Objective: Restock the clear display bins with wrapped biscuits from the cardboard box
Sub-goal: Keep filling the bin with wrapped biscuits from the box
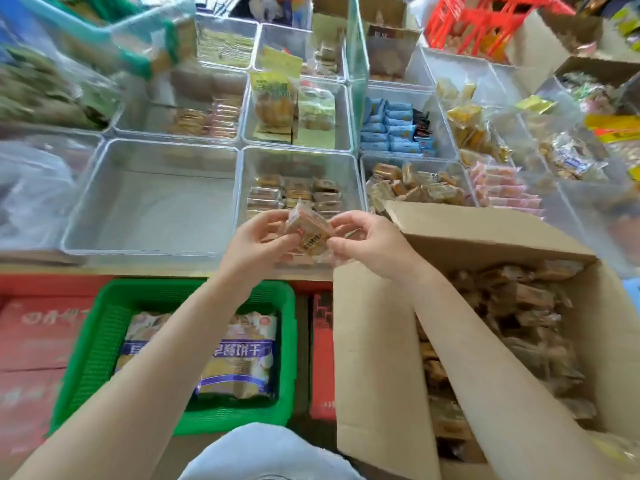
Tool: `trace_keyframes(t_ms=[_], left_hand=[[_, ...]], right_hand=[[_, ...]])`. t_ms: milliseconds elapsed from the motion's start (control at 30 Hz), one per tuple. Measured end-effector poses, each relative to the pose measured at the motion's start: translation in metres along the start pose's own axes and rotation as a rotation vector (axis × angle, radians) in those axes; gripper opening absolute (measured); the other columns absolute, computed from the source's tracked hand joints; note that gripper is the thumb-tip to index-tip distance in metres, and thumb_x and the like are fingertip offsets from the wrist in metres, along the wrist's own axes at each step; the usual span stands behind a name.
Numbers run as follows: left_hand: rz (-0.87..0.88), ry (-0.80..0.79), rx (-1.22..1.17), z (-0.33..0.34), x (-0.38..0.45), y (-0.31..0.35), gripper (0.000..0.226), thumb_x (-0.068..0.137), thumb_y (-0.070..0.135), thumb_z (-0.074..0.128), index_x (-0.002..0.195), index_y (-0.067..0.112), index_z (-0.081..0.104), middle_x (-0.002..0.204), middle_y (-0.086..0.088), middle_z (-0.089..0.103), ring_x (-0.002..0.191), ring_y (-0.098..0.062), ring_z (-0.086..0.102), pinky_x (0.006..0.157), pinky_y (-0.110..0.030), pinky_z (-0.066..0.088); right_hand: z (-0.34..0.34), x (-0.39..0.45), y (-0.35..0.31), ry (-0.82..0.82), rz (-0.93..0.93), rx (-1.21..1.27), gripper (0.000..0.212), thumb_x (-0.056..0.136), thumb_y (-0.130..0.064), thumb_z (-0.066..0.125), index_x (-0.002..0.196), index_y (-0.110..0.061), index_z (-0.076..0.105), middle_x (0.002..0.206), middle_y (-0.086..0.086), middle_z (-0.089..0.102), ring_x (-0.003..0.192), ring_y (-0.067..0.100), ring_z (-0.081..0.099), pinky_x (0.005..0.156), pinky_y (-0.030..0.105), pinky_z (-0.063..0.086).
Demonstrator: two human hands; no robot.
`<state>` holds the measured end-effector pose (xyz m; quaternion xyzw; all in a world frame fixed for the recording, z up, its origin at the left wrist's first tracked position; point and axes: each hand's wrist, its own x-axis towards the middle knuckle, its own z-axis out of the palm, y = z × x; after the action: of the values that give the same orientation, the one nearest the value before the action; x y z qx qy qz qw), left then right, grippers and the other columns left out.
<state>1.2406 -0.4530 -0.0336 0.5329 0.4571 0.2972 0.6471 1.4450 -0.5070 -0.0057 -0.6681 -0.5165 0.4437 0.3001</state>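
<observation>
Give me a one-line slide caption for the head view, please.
Both hands, left hand and right hand, hold wrapped biscuits above a clear bin.

I see the counter (145,268) packed edge to edge with clear display bins (152,195), some holding wrapped snacks; the cardboard box (377,358) leans against its front edge, beside a green basket (104,341)

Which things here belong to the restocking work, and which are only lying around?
Belong to the job:
- wrapped biscuits, held between left hand and right hand
- cardboard box full of more biscuits
- clear bin in front of the hands, partly filled
- empty clear bin beside it

Lying about:
- green basket with large bags
- blue packets
- red crate
</observation>
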Motion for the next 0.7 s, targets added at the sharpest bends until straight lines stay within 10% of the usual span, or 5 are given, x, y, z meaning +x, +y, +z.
trace_keyframes(t_ms=[200, 367, 500, 700], left_hand=[[0.031, 0.163, 0.501, -0.085, 0.077, -0.055, 0.055, 0.094, 0.031, 0.067, 0.145, 0.032, 0.045, 0.142, -0.002, 0.052, 0.124, -0.020, 0.056, 0.100, -0.043, 0.051], [0.028, -0.074, 1.024, -0.123, 0.131, -0.086, 0.111, 0.078, 0.079, 0.059, 0.161, 0.023, 0.011, 0.165, -0.002, 0.023, 0.146, -0.022, 0.033, 0.120, -0.047, 0.026], [-0.056, -0.268, 0.988, -0.127, 0.144, -0.112, 0.136, 0.063, 0.087, 0.062, 0.155, 0.036, -0.023, 0.169, -0.007, 0.010, 0.140, -0.031, 0.045, 0.111, -0.045, 0.042], [0.020, -0.261, 0.962, -0.130, 0.149, -0.125, 0.138, 0.066, 0.085, 0.065, 0.154, 0.033, -0.027, 0.168, -0.013, 0.010, 0.136, -0.031, 0.049, 0.108, -0.041, 0.046]], right_hand=[[0.055, 0.109, -0.008, 0.304, 0.111, -0.215, 0.014, 0.082, -0.023, 0.073, 0.095, -0.021, 0.068, 0.102, 0.000, 0.067, 0.089, 0.011, 0.062, 0.077, 0.024, 0.052], [0.061, 0.192, 0.008, 0.438, 0.160, -0.374, 0.013, 0.083, -0.021, 0.069, 0.094, -0.022, 0.062, 0.104, 0.000, 0.060, 0.092, 0.018, 0.060, 0.078, 0.030, 0.050], [0.070, 0.249, 0.015, 0.402, 0.124, -0.474, 0.022, 0.094, -0.017, 0.065, 0.115, -0.019, 0.060, 0.118, 0.002, 0.057, 0.102, 0.016, 0.054, 0.089, 0.027, 0.044], [0.104, 0.301, 0.030, 0.232, 0.125, -0.634, 0.020, 0.098, -0.011, 0.057, 0.118, -0.015, 0.060, 0.121, 0.004, 0.060, 0.106, 0.023, 0.056, 0.087, 0.030, 0.043]])
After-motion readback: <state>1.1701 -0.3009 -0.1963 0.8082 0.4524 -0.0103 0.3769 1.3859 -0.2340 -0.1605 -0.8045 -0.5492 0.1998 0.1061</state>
